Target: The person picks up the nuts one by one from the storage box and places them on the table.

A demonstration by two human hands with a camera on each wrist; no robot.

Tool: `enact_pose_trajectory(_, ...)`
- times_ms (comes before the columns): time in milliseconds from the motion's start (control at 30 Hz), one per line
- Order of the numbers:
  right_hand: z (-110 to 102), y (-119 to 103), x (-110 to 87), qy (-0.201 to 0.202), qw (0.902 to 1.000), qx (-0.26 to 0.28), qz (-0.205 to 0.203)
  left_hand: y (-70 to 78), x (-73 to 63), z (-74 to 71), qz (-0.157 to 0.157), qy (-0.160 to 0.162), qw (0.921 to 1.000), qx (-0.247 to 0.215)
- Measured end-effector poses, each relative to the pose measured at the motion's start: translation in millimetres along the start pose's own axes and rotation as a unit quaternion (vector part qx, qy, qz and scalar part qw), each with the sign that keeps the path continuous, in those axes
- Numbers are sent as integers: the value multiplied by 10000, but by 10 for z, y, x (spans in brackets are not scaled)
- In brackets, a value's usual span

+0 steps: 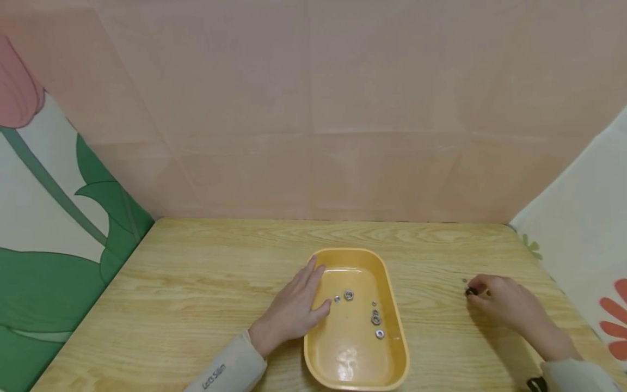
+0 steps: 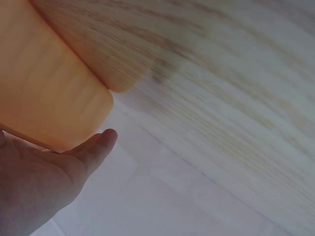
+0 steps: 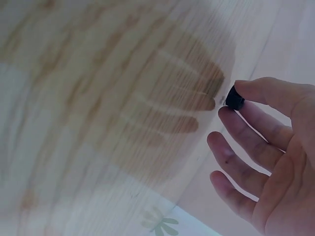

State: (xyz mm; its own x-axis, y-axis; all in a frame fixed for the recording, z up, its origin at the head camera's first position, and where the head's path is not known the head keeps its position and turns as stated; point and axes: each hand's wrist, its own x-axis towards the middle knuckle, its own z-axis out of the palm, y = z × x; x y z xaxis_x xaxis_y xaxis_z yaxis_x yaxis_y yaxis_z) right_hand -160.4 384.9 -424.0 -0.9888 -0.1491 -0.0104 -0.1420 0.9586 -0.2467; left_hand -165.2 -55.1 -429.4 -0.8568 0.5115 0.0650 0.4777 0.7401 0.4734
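Note:
My right hand (image 1: 506,302) pinches a small black cylindrical piece (image 3: 235,99) between thumb and forefinger, just over the right side of the table. In the right wrist view, the other fingers of that hand are loosely bent. A tiny metal piece (image 1: 464,280) lies on the wood beyond those fingertips. My left hand (image 1: 293,307) rests on the left rim of a yellow tray (image 1: 356,385), its fingers fairly straight and the thumb over the inside. Several metal nuts are in the tray, among them a larger nut (image 1: 349,295) and a nut near its right wall (image 1: 379,334).
The wood-grain table (image 1: 196,283) reaches back to a pink cloth wall (image 1: 313,136). Printed panels with a tulip and leaves (image 1: 49,283) on the left and red petals (image 1: 614,321) on the right flank it.

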Motion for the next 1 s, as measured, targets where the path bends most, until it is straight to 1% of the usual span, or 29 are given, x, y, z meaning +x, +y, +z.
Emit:
enact_pose_trajectory(67, 0, 4, 10, -72, 10000, 8, 25, 5, 0, -4, -4, -12, 10000, -17)
enact_pose_trajectory(467, 39, 47, 32, 78, 10000, 21, -35, 13, 19, -7, -24, -20, 10000, -21)
enact_pose_trajectory(767, 65, 47, 37, 10, 9999, 116, -48, 18, 6, -17, -48, -36, 10000, -21)
enact_pose_trajectory(1000, 38, 35, 38, 63, 9999, 109, 12, 7, 1, -16, -21, -29, 10000, -11)
